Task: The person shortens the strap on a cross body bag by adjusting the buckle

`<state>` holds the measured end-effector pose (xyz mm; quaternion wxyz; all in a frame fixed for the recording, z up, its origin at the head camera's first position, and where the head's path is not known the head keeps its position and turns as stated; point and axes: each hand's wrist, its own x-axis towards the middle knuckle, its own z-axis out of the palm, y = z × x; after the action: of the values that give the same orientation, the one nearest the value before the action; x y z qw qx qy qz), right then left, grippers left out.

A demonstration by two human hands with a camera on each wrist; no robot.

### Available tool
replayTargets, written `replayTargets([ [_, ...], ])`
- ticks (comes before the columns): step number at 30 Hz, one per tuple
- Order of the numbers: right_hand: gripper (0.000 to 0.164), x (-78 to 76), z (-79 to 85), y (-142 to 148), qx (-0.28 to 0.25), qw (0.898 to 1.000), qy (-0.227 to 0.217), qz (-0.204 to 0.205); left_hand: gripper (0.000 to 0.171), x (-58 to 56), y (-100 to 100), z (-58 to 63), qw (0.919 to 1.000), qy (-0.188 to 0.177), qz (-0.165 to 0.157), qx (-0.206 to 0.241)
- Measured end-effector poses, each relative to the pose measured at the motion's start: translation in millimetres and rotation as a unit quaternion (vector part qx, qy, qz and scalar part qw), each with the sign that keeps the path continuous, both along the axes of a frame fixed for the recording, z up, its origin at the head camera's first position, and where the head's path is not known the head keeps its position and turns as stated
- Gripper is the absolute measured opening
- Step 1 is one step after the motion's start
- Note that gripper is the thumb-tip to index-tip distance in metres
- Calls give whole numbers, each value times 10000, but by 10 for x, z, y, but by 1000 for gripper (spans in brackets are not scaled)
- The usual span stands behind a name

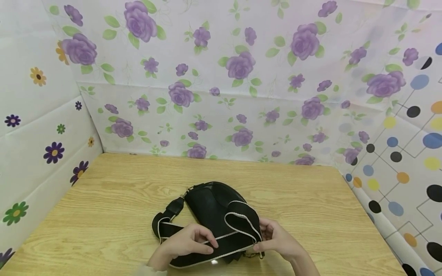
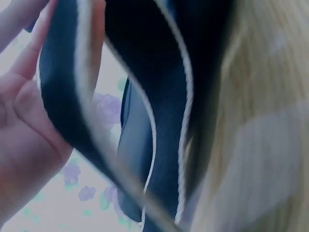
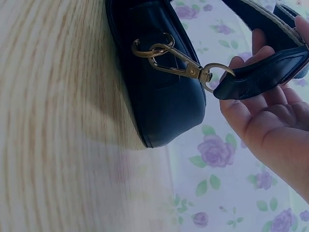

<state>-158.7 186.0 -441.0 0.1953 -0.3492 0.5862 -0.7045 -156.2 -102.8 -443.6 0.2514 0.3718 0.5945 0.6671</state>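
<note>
A black half-moon shoulder bag [image 1: 203,207] lies on the wooden table, its wide black strap [image 1: 228,245] edged in white. My right hand [image 1: 281,239] holds the strap by its black leather end [image 3: 260,77], fingers behind it. A gold swivel clasp [image 3: 181,67] joins that end to a ring on the bag's side. My left hand [image 1: 188,241] is over the strap's near stretch, thumb and forefinger spread apart. In the left wrist view, a loop of the strap runs across the fingers of the left hand [image 2: 34,121], which look fairly straight.
The pale wooden table [image 1: 117,191] extends around the bag. Behind it hangs a white sheet with purple roses [image 1: 214,92]. A flower-patterned sheet [image 1: 31,153] stands on the left, a dotted one [image 1: 407,165] on the right.
</note>
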Motion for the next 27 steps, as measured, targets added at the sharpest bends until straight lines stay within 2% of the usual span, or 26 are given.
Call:
replayTargets([
  [6,48,2,5,3,84,9999,-44,-98,21,10,84,-55,9989,-208,415,34],
  [11,48,9,21,-6,104,9999,-46,-101,21,6,119,-52,9963,75,812,-263],
  [13,48,13,25,-7,150,9998,-47,-126,22,6,118,-34,9952,206,854,-421],
  [17,47,12,21,-3,292,9994,-109,-147,25,7,103,-3,9953,329,782,-460],
  [27,46,-16,-3,11,97,9998,81,158,26,20,33,44,9938,185,941,-569],
])
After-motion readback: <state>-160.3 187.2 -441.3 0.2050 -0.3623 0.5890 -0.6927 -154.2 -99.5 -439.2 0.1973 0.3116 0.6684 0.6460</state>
